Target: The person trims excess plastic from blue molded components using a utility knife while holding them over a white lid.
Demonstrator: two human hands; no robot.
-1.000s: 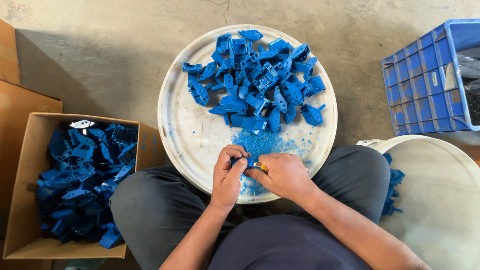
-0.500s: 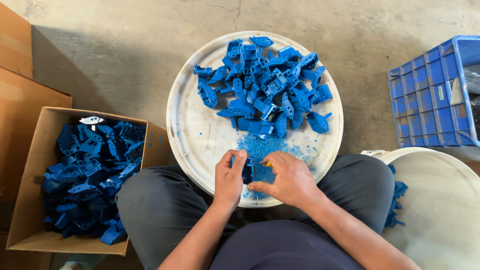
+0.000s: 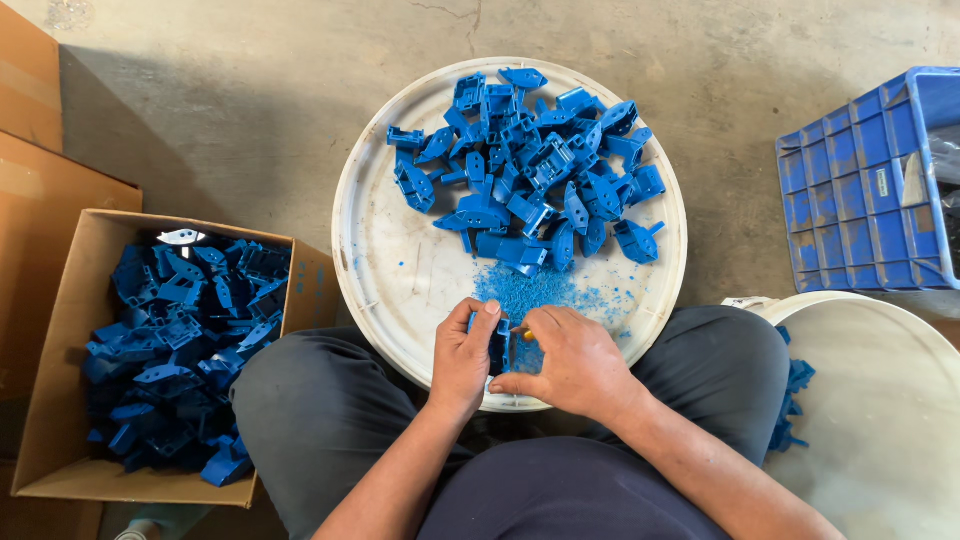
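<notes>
My left hand [image 3: 463, 352] grips a small blue plastic part [image 3: 499, 345] at the near edge of a round white lid [image 3: 385, 250]. My right hand [image 3: 565, 360] closes against the same part from the right, with something thin and yellowish pinched in its fingers; most of it is hidden. Blue shavings [image 3: 530, 292] lie just beyond my hands. A pile of blue plastic parts [image 3: 540, 175] covers the far half of the lid.
An open cardboard box [image 3: 60, 330] at my left holds several blue parts [image 3: 185, 340]. A blue plastic crate [image 3: 865, 190] stands at the right, a second white lid [image 3: 880, 410] beside my right knee. More cardboard [image 3: 40, 190] lies far left. The floor is concrete.
The view has drifted so everything sits a little lower and further right. My hands stay together on the small part, and the fingers have shifted slightly.
</notes>
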